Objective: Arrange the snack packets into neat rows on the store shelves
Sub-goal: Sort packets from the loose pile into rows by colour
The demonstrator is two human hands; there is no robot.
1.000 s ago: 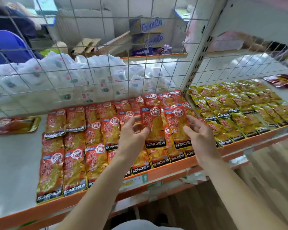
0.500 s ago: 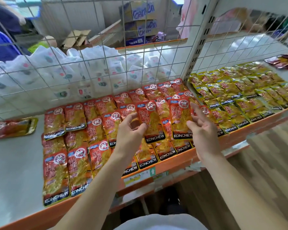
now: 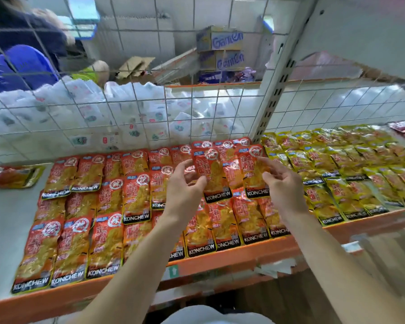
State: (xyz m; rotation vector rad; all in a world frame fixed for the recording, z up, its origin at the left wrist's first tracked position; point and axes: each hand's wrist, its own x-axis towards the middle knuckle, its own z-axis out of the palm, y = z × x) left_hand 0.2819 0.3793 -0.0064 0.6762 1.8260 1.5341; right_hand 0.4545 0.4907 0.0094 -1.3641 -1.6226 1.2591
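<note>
Both forearms bare, reaching forward. Left hand (image 3: 185, 183) pinches red packet (image 3: 212, 174) between thumb and fingers. Right hand (image 3: 283, 185), level beside it, pinches second red packet (image 3: 253, 169), fingers curled.

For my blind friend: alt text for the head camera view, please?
Two hands hold red snack packets above a store shelf: the left hand pinches the left packet, the right hand the right packet. Below lie rows of red packets; yellow packets lie to the right.
</note>
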